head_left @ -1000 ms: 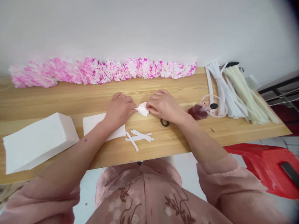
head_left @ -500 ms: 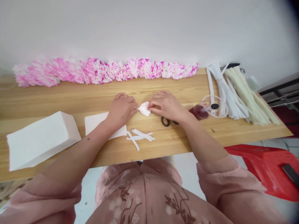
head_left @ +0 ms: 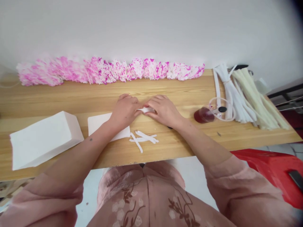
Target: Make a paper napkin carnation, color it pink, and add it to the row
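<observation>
A bunch of gathered white paper (head_left: 146,110) stretches between my two hands above the middle of the table. My left hand (head_left: 125,110) pinches its left end with thumb and fingers. Closed around the right part is my right hand (head_left: 164,108), which hides much of the paper. Under my left forearm lies a flat white paper stack (head_left: 98,123), partly covered. Several short white fuzzy strips (head_left: 145,137) lie crossed in front of my hands. Only a bit of a black handle (head_left: 169,127) shows beneath my right wrist.
Pink-and-white ruffled paper (head_left: 104,71) lines the wall. At left stands a thick white paper block (head_left: 42,137). On the right are a bottle of dark red liquid (head_left: 203,116), white fuzzy stems (head_left: 233,97) and cream stems (head_left: 254,101). A red stool (head_left: 267,167) sits below the table edge.
My right hand has moved left and closed over the fanned end of the paper, which now looks narrow. The black scissor handles have become mostly hidden. The view has shifted slightly.
</observation>
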The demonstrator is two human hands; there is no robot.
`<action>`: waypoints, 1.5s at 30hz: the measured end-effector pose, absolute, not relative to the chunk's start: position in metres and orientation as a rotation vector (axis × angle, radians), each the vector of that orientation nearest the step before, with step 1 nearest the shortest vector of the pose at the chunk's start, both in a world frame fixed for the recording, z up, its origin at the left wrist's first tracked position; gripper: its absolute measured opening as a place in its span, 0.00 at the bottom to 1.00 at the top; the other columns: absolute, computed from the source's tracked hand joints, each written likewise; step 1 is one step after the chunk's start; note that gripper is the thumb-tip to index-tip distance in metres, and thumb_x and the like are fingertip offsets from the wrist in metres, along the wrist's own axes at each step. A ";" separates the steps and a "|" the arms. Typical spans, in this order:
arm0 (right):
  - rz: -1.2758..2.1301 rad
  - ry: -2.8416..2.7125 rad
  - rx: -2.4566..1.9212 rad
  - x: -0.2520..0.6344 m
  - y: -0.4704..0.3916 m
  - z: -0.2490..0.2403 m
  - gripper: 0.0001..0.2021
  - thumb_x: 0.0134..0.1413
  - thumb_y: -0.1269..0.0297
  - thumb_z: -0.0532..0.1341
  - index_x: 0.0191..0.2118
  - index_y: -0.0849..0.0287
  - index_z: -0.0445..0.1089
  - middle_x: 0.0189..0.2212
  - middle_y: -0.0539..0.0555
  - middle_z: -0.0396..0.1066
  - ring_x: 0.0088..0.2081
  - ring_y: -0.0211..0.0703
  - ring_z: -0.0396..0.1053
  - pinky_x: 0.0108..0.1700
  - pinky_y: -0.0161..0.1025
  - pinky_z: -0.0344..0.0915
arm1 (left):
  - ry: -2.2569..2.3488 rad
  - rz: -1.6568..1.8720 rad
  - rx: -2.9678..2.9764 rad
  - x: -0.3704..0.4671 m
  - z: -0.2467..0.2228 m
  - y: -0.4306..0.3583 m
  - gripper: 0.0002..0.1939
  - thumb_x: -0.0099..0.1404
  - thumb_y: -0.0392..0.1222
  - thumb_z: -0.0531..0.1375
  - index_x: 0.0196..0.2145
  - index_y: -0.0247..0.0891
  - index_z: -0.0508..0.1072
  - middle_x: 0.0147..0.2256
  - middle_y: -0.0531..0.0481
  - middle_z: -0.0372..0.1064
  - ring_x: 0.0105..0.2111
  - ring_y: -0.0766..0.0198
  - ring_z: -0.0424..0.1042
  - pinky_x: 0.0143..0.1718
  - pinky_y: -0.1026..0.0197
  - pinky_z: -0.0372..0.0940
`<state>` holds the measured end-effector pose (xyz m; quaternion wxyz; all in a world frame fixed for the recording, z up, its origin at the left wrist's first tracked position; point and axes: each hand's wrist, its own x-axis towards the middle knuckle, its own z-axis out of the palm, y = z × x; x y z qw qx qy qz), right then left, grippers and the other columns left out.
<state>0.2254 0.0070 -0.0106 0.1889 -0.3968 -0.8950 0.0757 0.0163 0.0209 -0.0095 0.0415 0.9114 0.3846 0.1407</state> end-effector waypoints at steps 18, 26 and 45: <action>0.180 -2.498 -1.136 0.221 0.006 -0.014 0.12 0.65 0.58 0.56 0.40 0.56 0.75 0.38 0.55 0.75 0.42 0.49 0.65 0.47 0.46 0.55 | 1.214 0.410 2.745 0.014 -0.005 0.016 0.12 0.68 0.42 0.55 0.34 0.38 0.78 0.34 0.45 0.75 0.37 0.55 0.70 0.51 0.47 0.59; 0.113 -2.530 -1.153 0.215 0.004 -0.011 0.09 0.63 0.64 0.56 0.37 0.57 0.74 0.36 0.57 0.74 0.41 0.50 0.63 0.47 0.47 0.54 | 1.255 0.358 2.785 0.020 0.000 0.013 0.10 0.64 0.36 0.54 0.29 0.38 0.75 0.31 0.47 0.73 0.36 0.56 0.70 0.51 0.47 0.60; 0.176 -2.645 -1.315 0.225 -0.038 0.043 0.11 0.66 0.61 0.56 0.39 0.57 0.75 0.35 0.54 0.76 0.37 0.45 0.68 0.37 0.40 0.52 | 1.291 0.447 2.837 0.022 0.000 0.010 0.09 0.62 0.37 0.56 0.31 0.37 0.77 0.33 0.44 0.75 0.37 0.54 0.72 0.50 0.46 0.59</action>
